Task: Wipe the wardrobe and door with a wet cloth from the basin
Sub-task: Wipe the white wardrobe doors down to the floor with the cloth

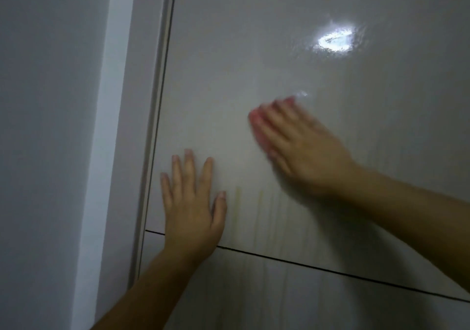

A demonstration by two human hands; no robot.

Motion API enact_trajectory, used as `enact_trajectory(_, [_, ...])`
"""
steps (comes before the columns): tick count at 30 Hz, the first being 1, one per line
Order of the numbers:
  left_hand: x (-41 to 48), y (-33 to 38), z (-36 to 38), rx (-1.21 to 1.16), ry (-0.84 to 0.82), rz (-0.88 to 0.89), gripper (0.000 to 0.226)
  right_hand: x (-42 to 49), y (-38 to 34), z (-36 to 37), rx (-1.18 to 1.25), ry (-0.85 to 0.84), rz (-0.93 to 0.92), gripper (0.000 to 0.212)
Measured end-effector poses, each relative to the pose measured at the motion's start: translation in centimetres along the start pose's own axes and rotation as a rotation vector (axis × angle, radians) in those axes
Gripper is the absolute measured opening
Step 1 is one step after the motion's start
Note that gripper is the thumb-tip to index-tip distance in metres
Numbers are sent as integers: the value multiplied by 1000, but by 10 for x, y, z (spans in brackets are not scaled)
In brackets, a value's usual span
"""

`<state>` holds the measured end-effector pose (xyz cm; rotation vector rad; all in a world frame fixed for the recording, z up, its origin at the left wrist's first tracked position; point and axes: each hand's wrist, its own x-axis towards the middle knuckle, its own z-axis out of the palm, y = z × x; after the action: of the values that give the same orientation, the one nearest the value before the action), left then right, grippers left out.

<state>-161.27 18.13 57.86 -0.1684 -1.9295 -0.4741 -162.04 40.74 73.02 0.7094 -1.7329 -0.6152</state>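
Panel: glossy pale panel (279,62), wardrobe or door, cannot tell; glare (335,38) above the right fingers.
Left hand (190,202): fingers spread wide, flat on panel, holding nothing, likely bracing.
Right hand (302,149): motion-blurred; fingers look flat, pressing.
Cloth (255,120): pink edge at right fingertips, probably it.
Streaks (254,202): yellowish, just right of left thumb.
Tip: even palm pressure, overlapping strokes down over streaks to seam (330,270).

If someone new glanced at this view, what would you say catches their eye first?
Probably the bright glare on the glossy panel, upper right. Below it the right hand, motion-blurred, presses something pink against the panel. The left hand lies flat at lower left, its wrist crossing a dark seam.
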Motion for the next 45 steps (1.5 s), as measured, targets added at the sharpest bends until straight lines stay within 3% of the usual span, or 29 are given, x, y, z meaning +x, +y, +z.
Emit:
enact_trajectory(3, [8, 29, 6, 35, -57, 128, 67, 10, 17, -11, 47, 53, 231, 64])
enact_trajectory(5, [11, 38, 10, 85, -70, 110, 67, -9, 3, -5, 37, 58, 150, 64])
enact_trajectory(8, [12, 36, 13, 132, -65, 93, 67, -55, -15, 5, 15, -45, -116, 64])
enact_trajectory(10, [11, 34, 13, 134, -55, 97, 67, -61, 3, 4, 8, -70, -169, 62])
enact_trajectory(14, [11, 39, 13, 93, -34, 88, 65, -44, 58, -11, 37, 23, 222, 63])
enact_trajectory(16, [10, 46, 12, 89, -32, 48, 66, -52, 59, -12, 54, 30, 321, 65])
enact_trajectory(19, [9, 63, 11, 95, -56, -23, 70, -92, 29, 0, 33, 3, 110, 64])
enact_trajectory(22, [8, 88, 13, 120, -77, 87, 73, -120, 38, 2, 4, -70, -103, 62])
enact_trajectory(24, [8, 108, 18, 128, -89, 229, 72, -114, 64, -4, -6, -47, -13, 62])
enact_trajectory(28, [10, 137, 28, 168, -131, 365, 69, -97, 97, -18, 38, 6, 373, 67])
enact_trajectory(30, [8, 143, 32, 191, -147, 362, 68, -108, 82, -14, 36, 19, 354, 67])
enact_trajectory(35, [8, 144, 32, 225, -131, 349, 67, -161, 70, -5, 15, -68, -3, 63])
enact_trajectory(41, [4, 152, 32, 220, -131, 312, 66, -144, 119, -20, 53, 23, 443, 67])
enact_trajectory(43, [3, 160, 33, 210, -131, 281, 67, -155, 101, -14, 44, 28, 422, 67])
enact_trajectory(45, [3, 171, 34, 190, -129, 299, 68, -178, 78, -6, 46, -19, 276, 65])
